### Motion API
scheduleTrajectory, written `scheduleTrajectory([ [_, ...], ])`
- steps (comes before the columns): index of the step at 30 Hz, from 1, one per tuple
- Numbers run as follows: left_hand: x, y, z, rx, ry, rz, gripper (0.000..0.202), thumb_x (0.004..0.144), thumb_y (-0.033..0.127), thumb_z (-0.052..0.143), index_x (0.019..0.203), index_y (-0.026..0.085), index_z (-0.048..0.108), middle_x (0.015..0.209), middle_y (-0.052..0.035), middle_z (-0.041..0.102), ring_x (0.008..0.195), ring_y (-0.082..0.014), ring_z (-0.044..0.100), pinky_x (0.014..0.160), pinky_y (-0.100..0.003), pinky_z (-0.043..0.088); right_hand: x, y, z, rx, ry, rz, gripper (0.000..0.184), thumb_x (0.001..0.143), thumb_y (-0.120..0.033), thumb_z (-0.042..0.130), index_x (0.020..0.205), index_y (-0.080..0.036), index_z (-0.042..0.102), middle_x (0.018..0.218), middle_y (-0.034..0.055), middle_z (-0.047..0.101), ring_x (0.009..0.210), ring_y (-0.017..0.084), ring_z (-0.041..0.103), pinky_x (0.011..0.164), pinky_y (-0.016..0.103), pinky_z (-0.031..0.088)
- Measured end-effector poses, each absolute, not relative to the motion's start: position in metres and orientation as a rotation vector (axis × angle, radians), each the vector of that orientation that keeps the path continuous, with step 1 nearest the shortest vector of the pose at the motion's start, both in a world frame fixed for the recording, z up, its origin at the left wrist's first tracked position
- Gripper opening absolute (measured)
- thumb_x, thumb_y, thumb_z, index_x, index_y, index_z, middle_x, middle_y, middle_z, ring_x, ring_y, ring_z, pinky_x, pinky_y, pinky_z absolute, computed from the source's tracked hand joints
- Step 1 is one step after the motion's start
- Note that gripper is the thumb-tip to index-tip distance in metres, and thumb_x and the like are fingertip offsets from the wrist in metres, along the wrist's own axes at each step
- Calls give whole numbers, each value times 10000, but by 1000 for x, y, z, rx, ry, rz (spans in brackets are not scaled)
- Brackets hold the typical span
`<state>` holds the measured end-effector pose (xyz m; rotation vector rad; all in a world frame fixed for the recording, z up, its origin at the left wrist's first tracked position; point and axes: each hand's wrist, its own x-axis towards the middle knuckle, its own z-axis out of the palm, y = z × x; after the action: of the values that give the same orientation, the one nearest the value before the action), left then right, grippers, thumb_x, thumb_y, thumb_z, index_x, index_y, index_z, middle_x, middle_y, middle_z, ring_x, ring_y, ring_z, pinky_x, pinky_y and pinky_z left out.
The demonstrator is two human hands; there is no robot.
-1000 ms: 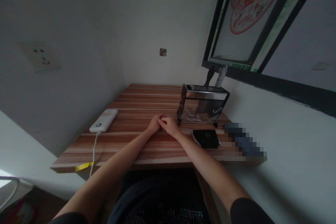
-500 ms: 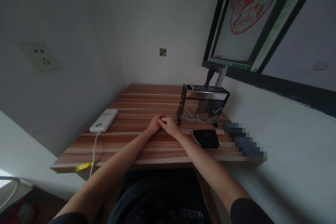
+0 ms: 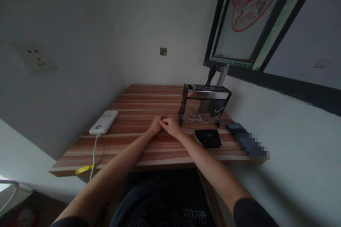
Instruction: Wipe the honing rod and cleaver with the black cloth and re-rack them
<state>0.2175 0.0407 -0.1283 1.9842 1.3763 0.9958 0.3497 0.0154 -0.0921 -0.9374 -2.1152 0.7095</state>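
Note:
My left hand (image 3: pixel 156 124) and my right hand (image 3: pixel 170 126) rest together on the wood-grain table (image 3: pixel 149 103). Their fingers are closed and laid against each other, and I see no object in them. Just right of and behind my right hand stands a knife holder (image 3: pixel 206 92) with see-through sides. A dark-handled knife (image 3: pixel 210 75) and a second handle in shiny wrapping (image 3: pixel 222 75) stick up out of its top. Beside my right forearm lies a flat black packet (image 3: pixel 208 138) with pale edges, not touched by either hand.
A white power bank (image 3: pixel 104 122) lies at the left, its white cable (image 3: pixel 94 154) hanging over the front edge past a yellow strip (image 3: pixel 84 169). A partly pixelated phone (image 3: pixel 236 126) lies at the right edge. Walls border the left, back and right.
The view has shifted slightly, so the surroundings sit a little further left. My hands keep the same closed pose. More of the phone's far end shows outside the pixelated patch.

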Motion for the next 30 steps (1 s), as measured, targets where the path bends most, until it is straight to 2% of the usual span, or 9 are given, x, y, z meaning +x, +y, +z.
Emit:
scheduleTrajectory([
  [7,218,35,-124,2018,1387,954,310,895,310,551,1160,150,543,1147,-81,583,962,-204,604,808,-404,521,351,16,-89,-931,-2108,904,518,904,-435,455,452,-183,441,392,-45,470,412,81,465,493,208,339],
  [11,222,34,-119,2037,1438,916,303,896,309,550,1153,148,546,1133,-80,589,947,-198,608,800,-398,524,360,1,-77,-870,-2186,1104,405,894,-393,486,560,-165,511,472,-37,535,419,81,506,465,194,385],
  [15,227,32,-115,2056,1493,898,282,901,319,541,1122,146,564,1098,-72,604,919,-188,614,788,-386,526,394,-47,-60,-767,-2274,1252,206,831,-356,596,755,-165,614,633,-8,634,557,109,593,540,209,460],
  [19,230,28,-113,2089,1520,884,259,905,318,535,1091,143,577,1067,-68,615,901,-180,617,785,-381,525,466,-109,-56,-800,-2096,1321,216,841,-413,575,865,-210,644,813,32,685,746,156,644,685,262,507],
  [21,230,27,-112,2106,1529,874,264,905,316,536,1104,148,572,1089,-71,608,918,-184,613,793,-384,524,512,-130,-65,-993,-1842,1024,293,867,-458,506,788,-215,648,759,47,675,713,172,637,669,274,505],
  [23,230,27,-112,2119,1534,861,274,903,316,538,1120,151,565,1109,-74,601,929,-188,611,796,-387,524,559,-141,-82,-1216,-1486,514,352,859,-492,488,744,-202,652,724,71,673,669,192,623,633,289,490],
  [26,229,28,-113,2130,1542,839,278,903,316,538,1127,153,562,1114,-75,599,930,-188,611,796,-387,524,620,-141,-106,-1456,-1149,-128,418,878,-483,429,831,-155,683,760,107,677,622,194,580,584,301,428],
  [28,229,29,-114,2135,1545,830,279,903,315,538,1129,153,562,1116,-76,598,932,-189,610,798,-389,524,648,-136,-118,-1521,-1073,-391,452,884,-469,409,861,-124,700,719,117,668,568,191,547,546,306,388],
  [30,229,29,-115,2140,1544,828,281,903,315,538,1132,154,560,1122,-77,596,938,-190,609,801,-391,523,665,-131,-125,-1500,-1085,-505,475,891,-462,384,852,-112,704,742,138,676,646,226,585,584,320,405],
])
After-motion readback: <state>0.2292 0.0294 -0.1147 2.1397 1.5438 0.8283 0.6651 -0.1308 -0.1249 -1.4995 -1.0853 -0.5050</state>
